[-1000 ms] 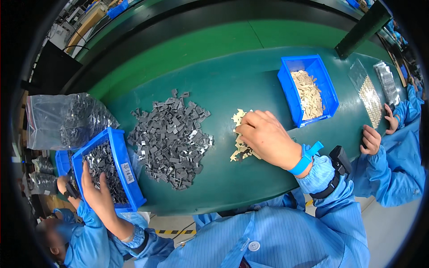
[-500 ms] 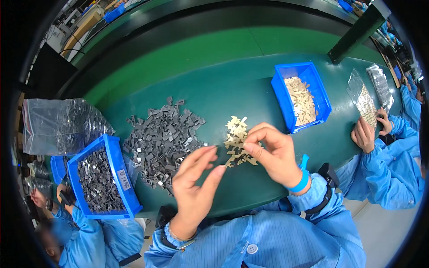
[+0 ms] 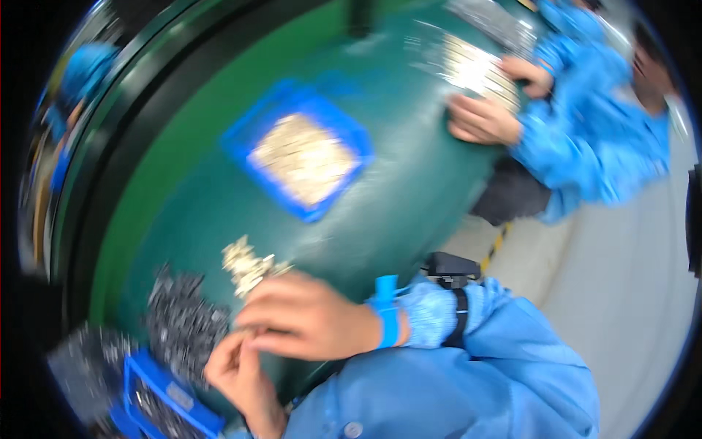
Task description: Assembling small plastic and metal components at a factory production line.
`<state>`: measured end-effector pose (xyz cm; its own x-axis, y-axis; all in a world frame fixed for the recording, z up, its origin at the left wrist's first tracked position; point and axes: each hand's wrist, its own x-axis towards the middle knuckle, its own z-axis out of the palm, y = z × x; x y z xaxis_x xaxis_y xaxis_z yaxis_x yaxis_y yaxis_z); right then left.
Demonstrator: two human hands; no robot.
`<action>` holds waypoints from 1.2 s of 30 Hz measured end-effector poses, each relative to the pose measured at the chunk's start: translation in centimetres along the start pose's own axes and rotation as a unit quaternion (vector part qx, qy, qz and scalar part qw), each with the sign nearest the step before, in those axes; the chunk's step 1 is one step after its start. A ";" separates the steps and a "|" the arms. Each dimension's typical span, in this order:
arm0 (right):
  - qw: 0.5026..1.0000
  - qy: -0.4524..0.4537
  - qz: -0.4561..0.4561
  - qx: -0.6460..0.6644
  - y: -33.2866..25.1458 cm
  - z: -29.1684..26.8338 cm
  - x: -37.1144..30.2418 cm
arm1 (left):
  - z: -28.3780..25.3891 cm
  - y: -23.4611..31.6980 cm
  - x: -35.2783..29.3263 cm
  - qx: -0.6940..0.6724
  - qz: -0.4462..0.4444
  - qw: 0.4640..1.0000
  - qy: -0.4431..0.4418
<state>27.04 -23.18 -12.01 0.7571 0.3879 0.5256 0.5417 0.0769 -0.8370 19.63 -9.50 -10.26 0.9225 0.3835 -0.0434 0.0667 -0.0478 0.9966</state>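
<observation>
My left hand (image 3: 245, 380) and my right hand (image 3: 311, 318) are together over the table's near edge, their fingertips meeting. The fingers of both are closed in a pinch. Anything between them is too small and blurred to make out. A blue band circles my right wrist. Just beyond my right hand lies a small pile of cream-coloured flat pieces (image 3: 248, 267). The heap of dark grey small parts (image 3: 183, 318) spreads to the left of my hands.
A blue bin (image 3: 245, 150) of cream pieces stands farther out on the green table (image 3: 395, 161). At lower left are another blue bin (image 3: 175, 395) with dark parts and a clear plastic bag (image 3: 88, 373). A co-worker's hands (image 3: 486, 121) hold a clear packet (image 3: 468, 66) at upper right.
The view has swung right, blurring the picture and shifting the table's contents leftward. My hands, apart before, have come together at the fingertips. The left fingers have closed from a spread pose.
</observation>
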 end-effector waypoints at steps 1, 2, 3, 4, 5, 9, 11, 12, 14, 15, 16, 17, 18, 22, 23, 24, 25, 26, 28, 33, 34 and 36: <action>0.999 0.013 -0.038 0.001 0.1 0.3 -0.3 | -0.7 -0.3 -0.2 0.026 -0.006 0.999 -0.023; 0.998 0.015 -0.061 0.025 0.3 0.5 -0.6 | -0.9 -0.4 -0.4 0.019 0.009 0.999 -0.048; 0.998 0.045 -0.052 -0.001 0.5 0.1 -1.2 | -1.4 -1.1 -0.2 0.035 -0.023 0.998 -0.048; 0.997 0.045 -0.064 -0.019 1.1 -0.3 -2.0 | 0.9 2.1 -0.6 0.238 -0.093 0.964 -0.068; 0.995 0.044 -0.083 -0.027 1.2 -0.6 -2.6 | 2.0 2.3 -0.7 0.213 -0.090 0.972 -0.051; 0.993 0.084 -0.074 -0.027 0.2 -2.2 -3.9 | 2.5 2.7 -1.4 0.206 -0.088 0.967 -0.122; 0.990 0.122 -0.064 0.030 0.5 -1.9 -4.5 | 2.6 2.8 -1.6 0.170 -0.117 0.972 -0.110; 0.989 0.128 -0.056 0.046 0.5 -1.6 -4.7 | 2.5 2.8 -1.7 0.150 -0.129 0.975 -0.101; 0.983 0.157 -0.059 0.074 0.6 -1.3 -5.1 | 2.9 3.1 -1.9 0.125 -0.152 0.975 -0.103; 0.981 0.167 -0.058 0.076 0.5 -1.5 -5.4 | 3.4 3.1 -2.0 0.133 -0.152 0.973 -0.108; 0.979 0.176 -0.054 0.082 0.4 -1.7 -5.6 | 3.8 3.2 -2.2 0.106 -0.149 0.976 -0.117; 0.978 0.185 -0.051 0.087 0.4 -2.0 -5.9 | 4.4 3.3 -2.4 0.078 -0.147 0.978 -0.126; 0.976 0.192 -0.048 0.092 0.3 -2.3 -6.1 | 4.9 3.5 -2.7 0.083 -0.146 0.977 -0.130; 0.970 0.216 -0.073 0.080 0.9 -3.3 -6.6 | 6.3 3.6 -2.8 0.117 -0.088 0.980 -0.133; 0.970 0.216 -0.099 0.058 0.8 -3.7 -6.8 | 6.3 3.5 -3.0 0.143 -0.057 0.980 -0.128; 0.969 0.221 -0.091 0.056 0.8 -3.8 -6.9 | 6.4 3.5 -2.9 0.172 -0.042 0.974 -0.143; 0.968 0.227 -0.093 0.057 0.9 -4.1 -7.2 | 6.6 3.4 -3.1 0.176 -0.039 0.973 -0.146; 0.970 0.217 -0.094 0.049 0.9 -4.6 -7.4 | 7.1 3.7 -3.5 0.202 -0.020 0.970 -0.135; 0.972 0.212 -0.095 0.043 0.6 -5.0 -7.8 | 7.7 4.0 -4.1 0.232 0.000 0.965 -0.127; 0.968 0.224 -0.079 0.078 0.5 -5.7 -8.5 | 8.9 4.3 -5.0 0.362 0.106 0.918 -0.118; 0.967 0.226 -0.081 0.080 0.4 -5.9 -8.7 | 9.5 4.4 -5.4 0.373 0.118 0.913 -0.118; 0.962 0.248 -0.062 0.092 0.1 -6.1 -9.2 | 10.0 4.5 -5.6 0.369 0.138 0.907 -0.151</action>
<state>22.35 -32.37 -16.01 0.7970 -0.1178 0.5924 0.5995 0.2735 -0.7522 18.60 -21.09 -6.19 0.9974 -0.0009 0.0723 -0.0485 -0.7502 0.6594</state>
